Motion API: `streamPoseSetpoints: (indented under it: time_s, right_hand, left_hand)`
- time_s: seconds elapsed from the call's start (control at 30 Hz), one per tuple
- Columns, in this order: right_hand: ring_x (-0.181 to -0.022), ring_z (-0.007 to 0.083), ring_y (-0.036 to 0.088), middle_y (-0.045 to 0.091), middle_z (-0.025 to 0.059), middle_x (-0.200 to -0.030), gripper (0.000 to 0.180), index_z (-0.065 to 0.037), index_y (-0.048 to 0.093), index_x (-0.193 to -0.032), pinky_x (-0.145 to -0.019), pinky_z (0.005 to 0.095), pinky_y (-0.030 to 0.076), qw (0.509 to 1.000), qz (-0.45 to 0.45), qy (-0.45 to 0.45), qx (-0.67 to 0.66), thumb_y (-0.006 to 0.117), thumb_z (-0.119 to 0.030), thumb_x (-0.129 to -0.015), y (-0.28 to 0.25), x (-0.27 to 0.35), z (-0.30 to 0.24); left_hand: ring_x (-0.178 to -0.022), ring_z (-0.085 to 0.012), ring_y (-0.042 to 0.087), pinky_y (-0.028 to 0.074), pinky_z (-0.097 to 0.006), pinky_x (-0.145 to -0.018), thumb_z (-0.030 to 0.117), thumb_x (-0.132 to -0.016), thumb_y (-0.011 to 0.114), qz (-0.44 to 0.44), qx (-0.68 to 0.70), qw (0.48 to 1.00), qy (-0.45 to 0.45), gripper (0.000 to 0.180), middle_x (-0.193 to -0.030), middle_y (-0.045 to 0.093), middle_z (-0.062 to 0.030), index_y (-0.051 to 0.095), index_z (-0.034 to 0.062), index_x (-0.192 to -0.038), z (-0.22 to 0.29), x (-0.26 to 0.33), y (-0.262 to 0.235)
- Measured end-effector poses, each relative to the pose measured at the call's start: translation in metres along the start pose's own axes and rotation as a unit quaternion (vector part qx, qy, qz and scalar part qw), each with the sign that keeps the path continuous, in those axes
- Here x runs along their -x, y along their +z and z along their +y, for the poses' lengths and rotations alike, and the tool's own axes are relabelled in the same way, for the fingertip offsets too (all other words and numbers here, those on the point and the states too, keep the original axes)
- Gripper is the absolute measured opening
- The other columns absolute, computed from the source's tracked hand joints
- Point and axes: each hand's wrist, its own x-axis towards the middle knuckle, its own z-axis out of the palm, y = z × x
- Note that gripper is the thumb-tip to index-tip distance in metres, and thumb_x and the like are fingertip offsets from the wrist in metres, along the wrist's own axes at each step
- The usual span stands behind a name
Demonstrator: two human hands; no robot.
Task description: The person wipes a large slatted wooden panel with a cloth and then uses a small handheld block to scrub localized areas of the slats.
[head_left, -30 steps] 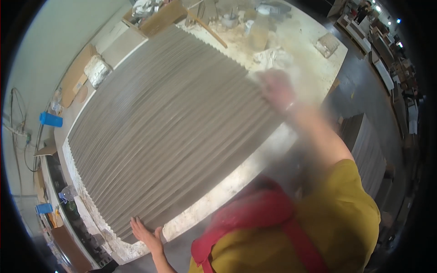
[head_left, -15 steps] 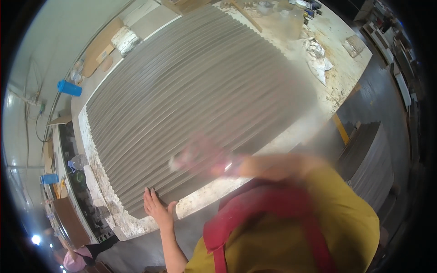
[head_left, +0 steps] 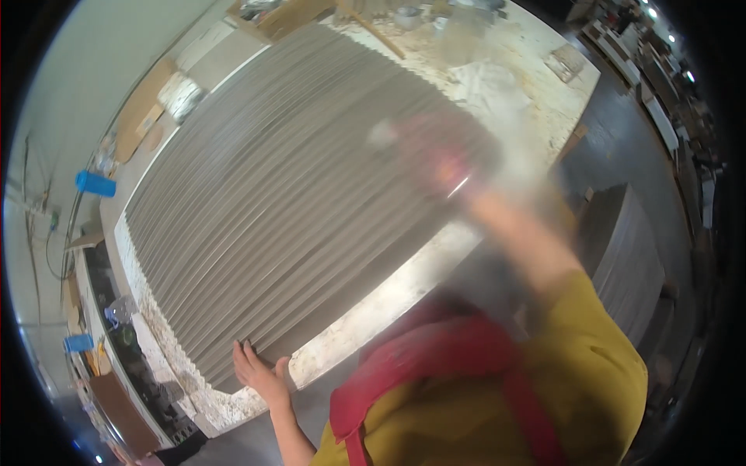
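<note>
A broad grey-brown surface of parallel ribs (head_left: pixel 272 179), with a jagged outline at its ends, covers most of the worktable (head_left: pixel 350 330). Whether it is one panel or many strips side by side, I cannot tell. Flat on its near left corner rests my left hand (head_left: pixel 262 377), fingers stretched out, holding nothing. My right hand (head_left: pixel 447 167) is over the right part of the ribs, smeared by motion. It looks pink, perhaps from a glove or cloth, with a pale patch at its far left end. Its fingers and anything in them cannot be made out.
Crumpled white material (head_left: pixel 489 85) and a small clear block-shaped item (head_left: pixel 565 62) lie at the table's far right. A wooden stick (head_left: pixel 371 29) is along the far edge. A blue cup (head_left: pixel 95 184) stands left. Stacked grey boards (head_left: pixel 629 264) are on the right.
My right hand has swept from the near middle of the ribs toward the far right. My left hand keeps its place on the near corner. The whole view has shifted slightly.
</note>
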Motion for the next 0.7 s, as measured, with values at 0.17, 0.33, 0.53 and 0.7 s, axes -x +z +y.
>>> streamPoseSetpoints:
  time_s: [0.17,0.33,0.53,0.7]
  right_hand:
    - [-0.102,0.0308,0.058,0.064,0.0108,-0.096,0.028,-0.012,0.058,-0.107,-0.097,0.057,0.033,0.995,0.014,-0.093,-0.032,0.048,-0.029,-0.086,0.019,0.028,-0.044]
    - [-0.07,0.0272,0.064,0.065,0.0106,-0.081,0.024,-0.014,0.063,-0.103,-0.065,0.0402,0.05,0.986,0.1,0.118,0.068,0.058,-0.027,-0.083,0.009,0.016,0.153]
    - [-0.084,0.0295,0.061,0.06,0.0081,-0.08,0.015,-0.019,0.062,-0.093,-0.086,0.0503,0.044,0.981,-0.025,-0.168,-0.091,0.055,-0.025,-0.081,-0.014,0.055,-0.047]
    - [-0.087,0.0271,0.06,0.061,0.0118,-0.097,0.029,-0.013,0.058,-0.11,-0.091,0.0549,0.039,0.98,-0.196,0.024,0.0,0.048,-0.028,-0.087,0.008,0.058,-0.001]
  left_hand:
    - [-0.133,-0.0358,0.027,0.018,-0.048,-0.108,0.044,-0.072,0.069,-0.011,-0.029,0.999,0.006,0.089,-0.148,0.027,-0.0142,0.029,0.0035,-0.141,-0.002,0.003,0.0]
    - [-0.135,-0.0359,0.025,0.018,-0.049,-0.108,0.046,-0.076,0.065,-0.024,-0.047,0.999,0.006,0.088,-0.149,0.023,-0.0156,0.026,0.0032,-0.143,0.007,0.001,-0.002]
    - [-0.135,-0.0361,0.025,0.018,-0.048,-0.108,0.054,-0.08,0.058,-0.017,-0.063,0.997,0.032,0.088,-0.149,0.024,-0.0165,0.025,0.0023,-0.143,0.003,-0.003,0.003]
    - [-0.134,-0.0367,0.025,0.018,-0.048,-0.108,0.06,-0.082,0.051,-0.021,-0.089,0.995,0.025,0.089,-0.148,0.025,-0.0165,0.024,0.001,-0.143,-0.001,0.004,0.002]
